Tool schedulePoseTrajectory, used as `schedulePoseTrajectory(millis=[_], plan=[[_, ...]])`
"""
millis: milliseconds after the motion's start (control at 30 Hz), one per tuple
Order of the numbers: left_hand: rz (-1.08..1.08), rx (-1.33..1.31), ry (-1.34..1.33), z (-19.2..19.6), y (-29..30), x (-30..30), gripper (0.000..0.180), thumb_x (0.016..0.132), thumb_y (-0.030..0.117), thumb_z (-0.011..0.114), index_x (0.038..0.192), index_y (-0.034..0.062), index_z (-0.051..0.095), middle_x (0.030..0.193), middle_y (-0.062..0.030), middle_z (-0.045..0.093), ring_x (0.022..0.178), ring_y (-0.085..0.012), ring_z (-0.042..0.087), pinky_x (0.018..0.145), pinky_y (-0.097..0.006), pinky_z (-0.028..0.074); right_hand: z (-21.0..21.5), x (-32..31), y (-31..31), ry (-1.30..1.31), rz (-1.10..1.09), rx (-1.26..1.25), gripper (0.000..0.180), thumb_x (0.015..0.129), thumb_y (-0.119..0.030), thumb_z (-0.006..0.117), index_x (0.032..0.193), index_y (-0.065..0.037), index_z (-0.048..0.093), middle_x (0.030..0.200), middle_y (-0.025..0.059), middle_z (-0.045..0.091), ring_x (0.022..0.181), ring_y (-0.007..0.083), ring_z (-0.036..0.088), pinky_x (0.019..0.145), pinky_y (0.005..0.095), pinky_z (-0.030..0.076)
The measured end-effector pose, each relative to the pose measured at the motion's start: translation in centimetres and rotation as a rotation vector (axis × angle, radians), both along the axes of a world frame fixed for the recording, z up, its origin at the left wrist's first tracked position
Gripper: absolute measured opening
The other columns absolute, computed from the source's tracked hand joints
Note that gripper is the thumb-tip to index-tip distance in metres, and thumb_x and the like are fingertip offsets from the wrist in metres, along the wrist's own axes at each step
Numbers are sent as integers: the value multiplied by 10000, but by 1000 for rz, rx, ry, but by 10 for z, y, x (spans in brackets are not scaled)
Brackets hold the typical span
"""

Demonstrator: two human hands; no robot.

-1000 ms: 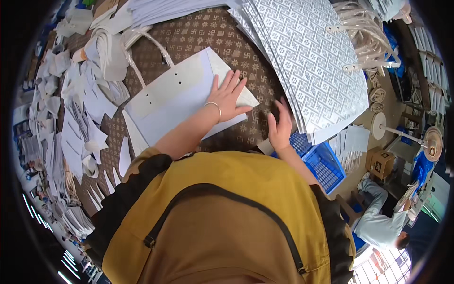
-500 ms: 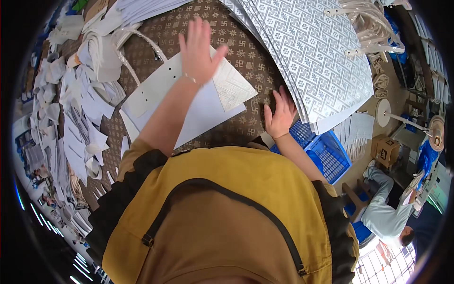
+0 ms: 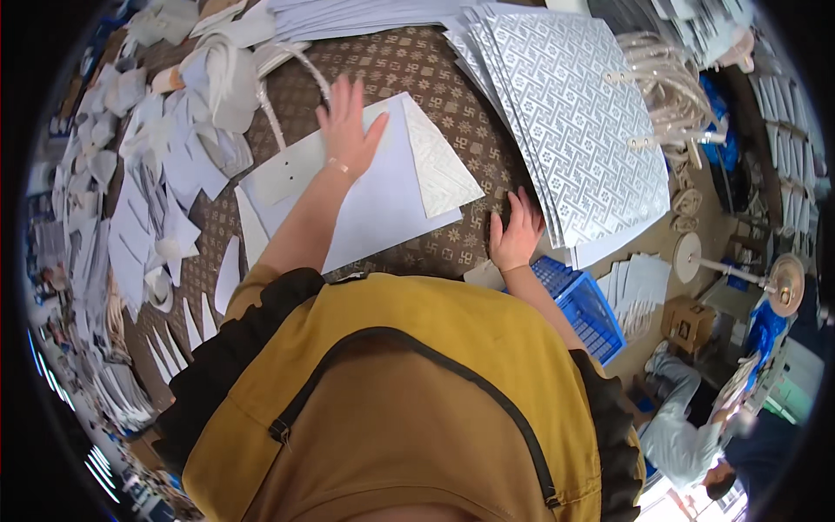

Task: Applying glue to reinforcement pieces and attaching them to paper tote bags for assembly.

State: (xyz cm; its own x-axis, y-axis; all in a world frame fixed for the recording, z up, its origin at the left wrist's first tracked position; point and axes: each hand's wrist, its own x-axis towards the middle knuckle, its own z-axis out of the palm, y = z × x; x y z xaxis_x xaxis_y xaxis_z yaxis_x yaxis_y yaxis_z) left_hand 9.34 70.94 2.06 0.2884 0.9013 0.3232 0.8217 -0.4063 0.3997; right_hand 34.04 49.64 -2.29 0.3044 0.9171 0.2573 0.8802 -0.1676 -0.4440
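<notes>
My left hand (image 3: 350, 132) lies flat, fingers stretched, on the upper part of a white sheet (image 3: 370, 204). At its left, a pale panel (image 3: 280, 178) with small dark holes and a clear looped handle (image 3: 271, 115) overlaps the sheet. Over the sheet's right end lies a cream embossed piece (image 3: 439, 165). My right hand (image 3: 517, 233) rests open at the table's near right edge, empty, its fingertips by a stack of silver-patterned panels (image 3: 578, 122). Whether those fingertips touch the stack, I cannot tell.
The table has a brown patterned cover (image 3: 391, 65). White cut pieces (image 3: 170, 174) pile up at the left, and white sheets (image 3: 357, 19) lie along the far side. Below the right edge stands a blue plastic crate (image 3: 583, 313). A person (image 3: 683, 439) sits at the lower right.
My left hand has drawn back toward me and slightly left over the sheet, uncovering more of the embossed piece. My right hand stays by the stack. The whole view has shifted a little.
</notes>
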Motion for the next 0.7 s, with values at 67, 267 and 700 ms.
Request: schedulePoseTrajectory(millis=[67,267,700], plan=[[126,-11,40,-1,-28,-49,673,879,401,506,1411,88,238,1487,-171,132,1374,-344,112,1050,-580,82,-1,-1,-3,19,20,-8,463,823,-302,558,1225,-87,478,1351,126,413,1223,311,376,1041,464,193],[492,-103,240,-23,-106,-161,633,881,395,502,1389,82,289,1478,-182,155,1364,-353,145,1048,-582,97,57,-36,71,14,288,165,435,851,-245,542,1238,-64,459,1364,156,390,1227,329,370,1033,472,212],[529,91,152,16,-42,-244,706,855,473,501,1385,60,285,1480,-158,163,1362,-327,166,1061,-564,118,99,-104,328,-162,257,580,477,866,-317,535,1263,-69,440,1334,179,416,1207,343,390,1016,487,242]])
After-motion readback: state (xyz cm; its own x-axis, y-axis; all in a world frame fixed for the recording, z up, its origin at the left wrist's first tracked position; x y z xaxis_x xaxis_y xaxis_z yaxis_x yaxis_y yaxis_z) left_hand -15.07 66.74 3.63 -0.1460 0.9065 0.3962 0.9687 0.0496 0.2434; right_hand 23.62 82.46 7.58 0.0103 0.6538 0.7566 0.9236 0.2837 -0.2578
